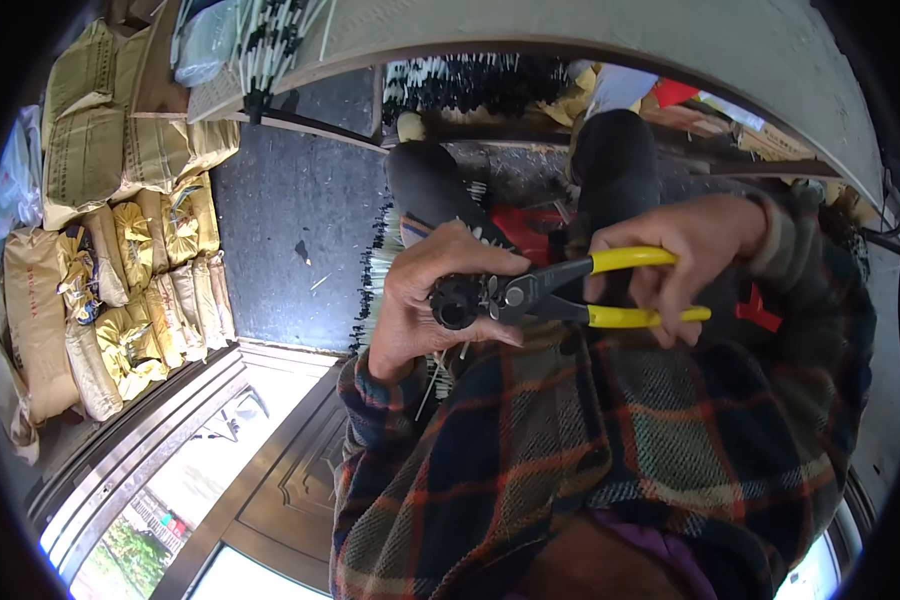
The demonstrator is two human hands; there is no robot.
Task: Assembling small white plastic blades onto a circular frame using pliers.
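Note:
In front of my body, my left hand curls its thumb and fingers around a round black part with a notched rim. My right hand grips a pair of pliers by the yellow handles, which are spread apart. The dark metal head of the pliers meets the right side of the black part; exactly what lies between the jaws is too small to tell. Below my hands, a red object shows between my legs, partly covered.
A grey bench top curves across the far side, with a bundle of black-and-white rods at its left. More thin rods lie beside my left leg. Brown paper sacks are stacked at far left. A wooden door stands lower left.

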